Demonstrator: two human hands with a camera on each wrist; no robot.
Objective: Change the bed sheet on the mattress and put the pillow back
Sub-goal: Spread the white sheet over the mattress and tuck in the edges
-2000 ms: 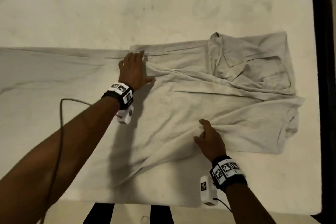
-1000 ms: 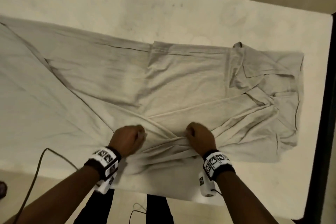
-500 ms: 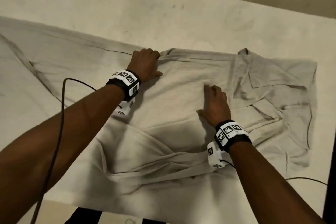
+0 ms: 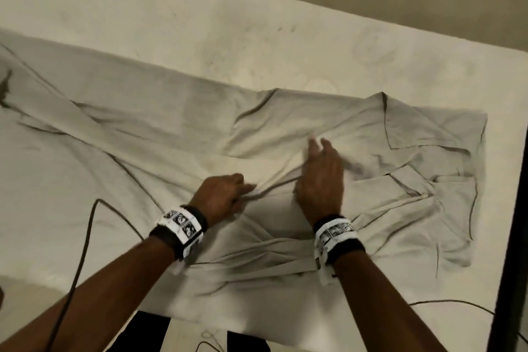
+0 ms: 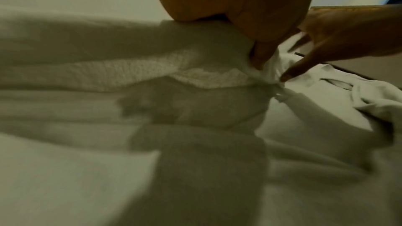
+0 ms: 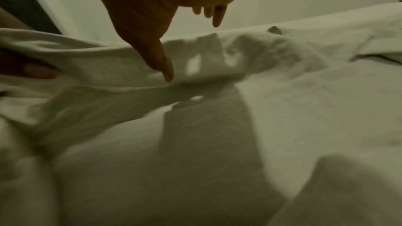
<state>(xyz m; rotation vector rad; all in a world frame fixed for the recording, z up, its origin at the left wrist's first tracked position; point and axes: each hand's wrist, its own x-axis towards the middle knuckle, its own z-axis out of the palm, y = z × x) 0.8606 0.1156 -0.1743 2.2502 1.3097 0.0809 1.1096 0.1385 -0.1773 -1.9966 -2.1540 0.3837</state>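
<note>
Left hand (image 4: 221,194) retreated, pinching one sheet (image 4: 171,128) fold; right hand (image 4: 321,180) spread.

A bedroom: bare mattress (image 4: 200,23), rumpled sheet (image 4: 171,128), dark bed frame (image 4: 511,208).

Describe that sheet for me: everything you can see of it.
The sheet is pale beige cloth, creased and only partly unfolded, lying on the bare mattress. Its right part is bunched in overlapping folds. The left hand pinches a ridge of it; the right hand lies open on it.
</note>
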